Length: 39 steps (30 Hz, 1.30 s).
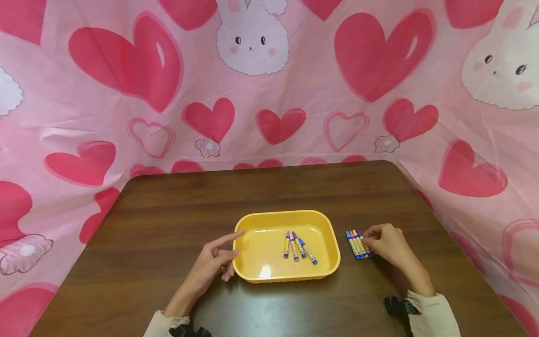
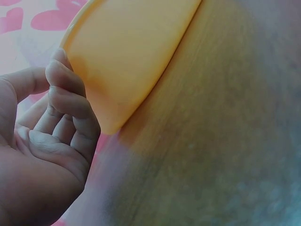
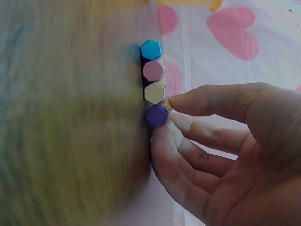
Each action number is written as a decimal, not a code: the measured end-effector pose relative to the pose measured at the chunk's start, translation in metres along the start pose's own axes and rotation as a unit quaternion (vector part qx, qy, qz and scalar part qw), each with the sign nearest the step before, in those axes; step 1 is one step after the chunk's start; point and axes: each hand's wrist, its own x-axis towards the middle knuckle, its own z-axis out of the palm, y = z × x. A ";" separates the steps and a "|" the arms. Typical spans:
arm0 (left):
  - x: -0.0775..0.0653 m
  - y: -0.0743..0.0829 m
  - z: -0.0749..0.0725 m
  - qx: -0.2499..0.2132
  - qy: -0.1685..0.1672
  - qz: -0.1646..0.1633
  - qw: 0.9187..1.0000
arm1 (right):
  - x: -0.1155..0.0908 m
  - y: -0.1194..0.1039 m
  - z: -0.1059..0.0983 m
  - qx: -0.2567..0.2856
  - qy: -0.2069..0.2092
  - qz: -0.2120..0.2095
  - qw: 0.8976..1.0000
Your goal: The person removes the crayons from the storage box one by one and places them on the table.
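Observation:
My left hand (image 1: 210,262) is at the left side of a yellow tray (image 1: 278,276), its index finger stretched over the rim and the thumb touching it. The other fingers bend loosely below the rim; in the left wrist view the hand (image 2: 56,122) lies against the tray wall (image 2: 127,52). Several crayons (image 1: 294,245) lie in the tray. To the right of it, my right hand (image 1: 387,243) pinches the purple crayon (image 3: 157,116) between thumb and fingers. That crayon is at the right end of a row with a cream (image 3: 154,92), a pink (image 3: 153,71) and a blue crayon (image 3: 151,50).
The brown wooden table (image 1: 185,196) has rounded far corners. A pink cloth (image 1: 294,89) with hearts and rabbits hangs behind it and along its sides. Each wrist carries a black strap (image 1: 400,306) beside a cream sleeve.

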 end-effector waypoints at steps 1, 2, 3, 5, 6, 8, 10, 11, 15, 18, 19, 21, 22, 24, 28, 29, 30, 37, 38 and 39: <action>0.000 0.000 0.000 0.000 0.001 -0.002 1.000 | 0.000 0.000 0.000 -0.002 0.001 -0.001 1.000; 0.000 0.000 0.000 0.000 0.000 0.000 1.000 | 0.000 0.000 0.000 -0.003 0.001 -0.001 1.000; 0.000 0.000 0.000 -0.001 0.000 0.000 1.000 | -0.001 0.000 -0.001 -0.005 0.002 0.000 1.000; 0.000 0.000 0.000 -0.002 -0.001 0.003 1.000 | -0.001 0.000 -0.001 -0.006 0.002 0.002 1.000; 0.000 0.001 0.000 -0.002 -0.002 0.005 1.000 | -0.001 0.000 -0.001 -0.007 0.003 0.003 1.000; -0.001 0.001 0.000 -0.003 -0.002 0.007 1.000 | -0.002 0.000 -0.001 -0.008 0.003 0.003 1.000; -0.001 0.002 0.001 -0.003 0.000 0.005 1.000 | -0.002 -0.001 0.000 -0.007 0.002 0.003 1.000; -0.001 0.002 0.001 -0.002 0.000 0.004 1.000 | -0.002 -0.001 0.000 -0.006 0.002 0.003 1.000; -0.002 0.002 0.001 -0.001 0.000 0.002 1.000 | -0.002 -0.002 0.002 0.004 -0.003 0.008 1.000; -0.003 0.001 0.001 0.000 0.001 0.001 1.000 | -0.003 -0.003 0.003 0.015 -0.007 0.017 1.000; -0.003 0.001 0.001 0.000 0.001 0.001 1.000 | -0.003 -0.003 0.003 0.020 -0.008 0.021 1.000; -0.002 0.002 0.001 0.000 0.004 0.000 1.000 | -0.003 -0.003 0.002 0.025 -0.010 0.025 0.999; -0.001 0.002 0.001 0.001 0.006 -0.002 1.000 | -0.003 -0.003 0.001 0.027 -0.011 0.025 0.999; 0.000 0.002 0.001 0.001 0.007 -0.004 1.000 | -0.003 -0.002 -0.002 0.028 -0.010 0.025 0.999; 0.002 0.002 0.001 0.001 0.007 -0.007 1.000 | -0.004 0.002 -0.010 0.020 0.007 0.024 0.999; 0.002 0.002 0.001 0.001 0.006 -0.008 1.000 | -0.005 0.003 -0.012 0.015 0.014 0.023 1.000; 0.002 0.002 0.001 0.002 0.006 -0.007 1.000 | -0.005 0.005 -0.013 0.012 0.019 0.021 1.000; 0.000 0.000 0.000 0.000 0.008 -0.012 1.000 | -0.006 0.006 -0.016 0.002 0.041 0.000 0.999; 0.000 0.000 0.000 0.000 0.008 -0.012 1.000 | -0.006 0.004 -0.016 0.000 0.044 -0.003 0.999; -0.001 0.000 0.000 0.001 0.009 -0.013 1.000 | -0.006 0.002 -0.015 -0.002 0.047 -0.006 0.999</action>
